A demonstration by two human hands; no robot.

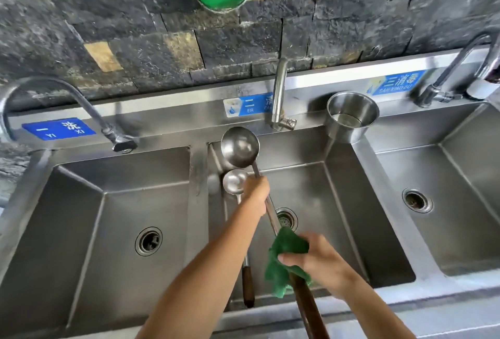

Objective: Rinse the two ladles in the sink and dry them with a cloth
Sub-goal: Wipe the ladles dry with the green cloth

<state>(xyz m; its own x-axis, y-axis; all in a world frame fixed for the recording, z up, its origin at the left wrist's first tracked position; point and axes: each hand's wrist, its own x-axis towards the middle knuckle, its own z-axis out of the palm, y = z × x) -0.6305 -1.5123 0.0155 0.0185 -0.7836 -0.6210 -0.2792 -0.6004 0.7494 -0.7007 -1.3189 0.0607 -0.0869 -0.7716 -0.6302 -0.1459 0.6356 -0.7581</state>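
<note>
The large ladle (239, 146) is held over the middle sink basin (338, 203), brown wooden grip nearest, bowl farthest. The right hand (319, 260) has its fingers clenched on a green cloth (281, 260) wrapped around the shaft, which is probably wet and slippery. The left hand (255, 194) grasps the rigid steel shaft higher up. The small ladle (234, 182) rests against the basin's left wall.
</note>
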